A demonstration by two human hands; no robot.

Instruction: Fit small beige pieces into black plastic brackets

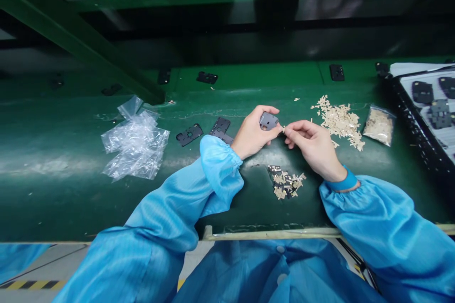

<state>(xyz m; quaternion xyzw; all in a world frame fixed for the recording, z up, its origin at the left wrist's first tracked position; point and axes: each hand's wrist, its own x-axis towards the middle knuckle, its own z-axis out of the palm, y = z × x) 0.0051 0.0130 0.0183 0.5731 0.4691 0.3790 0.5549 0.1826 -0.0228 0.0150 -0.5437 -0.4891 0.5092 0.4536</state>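
My left hand [253, 131] is closed around a dark grey plastic plate with cutouts [268, 121], held above the bench. Thumb and forefinger of my right hand [313, 144] pinch a tiny pale piece [283, 129] at the plate's right edge; whether it touches the plate I cannot tell. Right of that hand lies a heap of small cream-coloured pieces [339, 120]. Below my hands is a smaller pile of cream and black bits [285, 182]. More dark plates rest by my left wrist, one single [189, 135] and some overlapping [221, 127].
Clear plastic bags [137, 144] are heaped on the left. A zip bag of pale pieces [379, 125] lies beside a black-edged tray [414, 118] holding dark plates. Several plates, such as one dark plate [336, 72], lie along the back. A green post [88, 42] slants down at left.
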